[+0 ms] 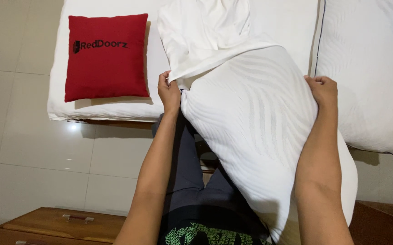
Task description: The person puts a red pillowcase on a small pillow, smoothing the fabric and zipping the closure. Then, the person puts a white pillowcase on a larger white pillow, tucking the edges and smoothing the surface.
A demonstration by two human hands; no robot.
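Pillow point(260, 131) is seen at the middle of the view, propped against the person's body and leaning toward the bed point(110, 111); it is large, white and marked with a faint wavy quilted pattern. A white pillowcase point(201, 36) is drawn partly over its far end, with loose folds lying on the bed beyond. The bed is covered in a white sheet and is set against a pale tiled floor point(19, 136). A second white pillow point(373, 77) with a thin dark edge seam is seen just beside the first, on the right. A square red cushion point(107, 55) with a black printed mark across its top is laid flat on the bed, to the left of the pillowcase. A brown wooden cabinet point(56, 224) is found at the lower left. The left hand point(169, 93) is closed on the pillowcase edge at the pillow's corner, and the right hand point(322, 90) is clamped on the pillow's opposite side.
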